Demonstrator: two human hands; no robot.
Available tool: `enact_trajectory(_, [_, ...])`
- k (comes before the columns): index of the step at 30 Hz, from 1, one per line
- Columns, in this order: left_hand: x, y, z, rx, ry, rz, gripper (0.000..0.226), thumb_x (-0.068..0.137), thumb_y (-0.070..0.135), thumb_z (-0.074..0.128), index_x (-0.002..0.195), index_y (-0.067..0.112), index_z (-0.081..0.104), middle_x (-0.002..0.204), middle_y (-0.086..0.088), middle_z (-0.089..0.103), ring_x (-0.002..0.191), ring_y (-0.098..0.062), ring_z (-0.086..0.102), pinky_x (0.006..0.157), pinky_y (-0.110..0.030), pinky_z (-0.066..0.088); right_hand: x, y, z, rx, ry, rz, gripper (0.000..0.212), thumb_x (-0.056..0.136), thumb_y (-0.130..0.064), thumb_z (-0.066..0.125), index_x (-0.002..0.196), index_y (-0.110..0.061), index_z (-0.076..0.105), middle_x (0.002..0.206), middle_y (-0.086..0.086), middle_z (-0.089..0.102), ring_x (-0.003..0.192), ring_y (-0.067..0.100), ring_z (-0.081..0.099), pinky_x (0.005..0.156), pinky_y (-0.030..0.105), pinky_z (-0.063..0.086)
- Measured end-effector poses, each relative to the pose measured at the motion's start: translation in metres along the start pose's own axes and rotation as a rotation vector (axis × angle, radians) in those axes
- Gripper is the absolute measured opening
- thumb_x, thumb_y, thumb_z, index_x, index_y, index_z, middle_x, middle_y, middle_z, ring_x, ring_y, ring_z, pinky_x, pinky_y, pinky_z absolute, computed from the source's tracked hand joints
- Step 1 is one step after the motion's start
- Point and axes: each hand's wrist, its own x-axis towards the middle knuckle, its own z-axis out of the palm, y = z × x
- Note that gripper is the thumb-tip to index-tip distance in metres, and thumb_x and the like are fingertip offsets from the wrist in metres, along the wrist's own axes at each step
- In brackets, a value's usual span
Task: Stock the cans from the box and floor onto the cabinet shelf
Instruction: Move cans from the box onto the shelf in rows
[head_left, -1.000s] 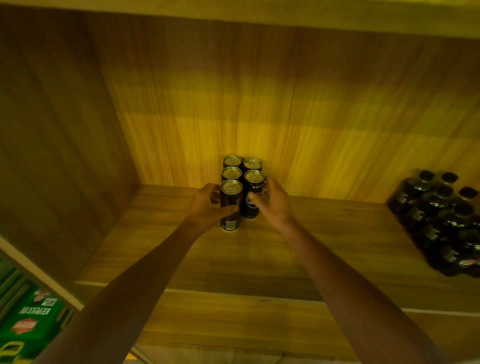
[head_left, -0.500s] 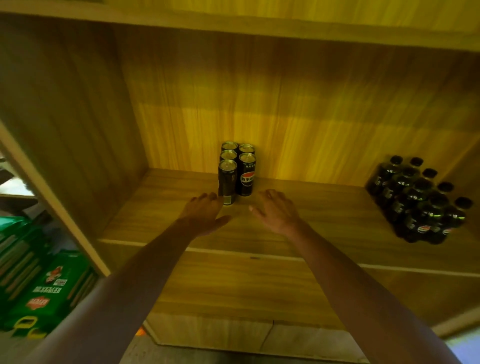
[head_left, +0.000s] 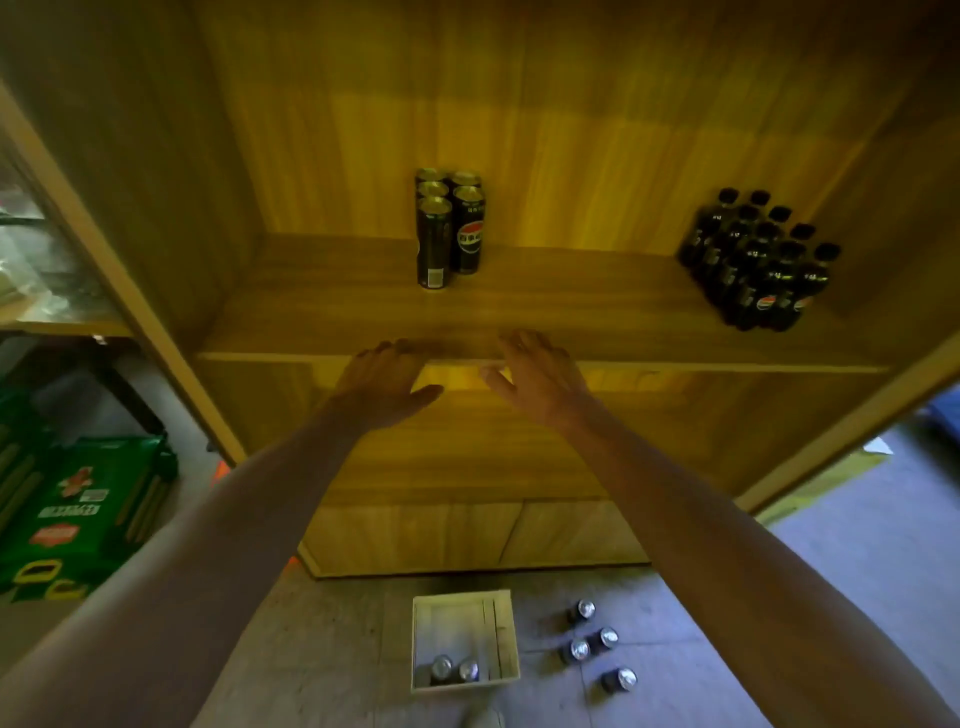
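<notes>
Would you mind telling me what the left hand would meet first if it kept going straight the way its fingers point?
Probably the left hand would first reach the shelf at its front edge, with the cans farther back; depth is hard to judge.

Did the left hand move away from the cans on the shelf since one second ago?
Yes. The left hand let go of the cans and drew back toward the person, now at the shelf's front edge, open and empty.

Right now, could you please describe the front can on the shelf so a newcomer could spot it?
Look at the wooden cabinet shelf. Near its middle stands a cluster of black cans, left of the dark bottles. The front can stands nearest the edge, barcode facing out.
</notes>
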Motion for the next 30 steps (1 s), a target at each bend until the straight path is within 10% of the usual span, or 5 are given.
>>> enact_trajectory(10, [-0.085, 0.014, 0.137, -0.05, -0.19, -0.031, 0.051, 0.094, 0.051, 0.046, 0.128, 0.013, 0.049, 0.122, -0.011, 0.055, 0.111, -0.032, 0.056, 0.085, -0.044, 0.048, -0.083, -0.03, 0.146, 0.027, -0.176, 0.035, 0.059, 0.102, -0.051, 0.039, 0.151, -0.019, 0.036, 0.155, 0.009, 0.038, 0.14, 0.031, 0.039, 0.107, 0.046, 0.041])
enact_trajectory(23, [-0.196, 0.01, 0.681, -0.122, -0.423, -0.111, 0.048, 0.09, 0.053, 0.05, 0.121, 0.016, 0.054, 0.118, -0.006, 0.059, 0.105, -0.025, 0.057, 0.085, -0.038, 0.046, -0.235, 0.004, 0.684, 0.122, -0.441, 0.022, 0.058, 0.101, -0.051, 0.043, 0.149, -0.018, 0.038, 0.154, 0.008, 0.041, 0.139, 0.028, 0.041, 0.109, 0.044, 0.042])
enact_trajectory(30, [-0.211, 0.012, 0.843, -0.145, -0.387, -0.046, 0.047, 0.087, 0.047, 0.053, 0.122, 0.016, 0.053, 0.117, -0.006, 0.057, 0.106, -0.026, 0.056, 0.084, -0.04, 0.047, -0.267, 0.023, 0.839, 0.226, -0.414, 0.07, 0.059, 0.098, -0.049, 0.048, 0.149, -0.02, 0.039, 0.152, 0.006, 0.043, 0.137, 0.027, 0.043, 0.106, 0.045, 0.044])
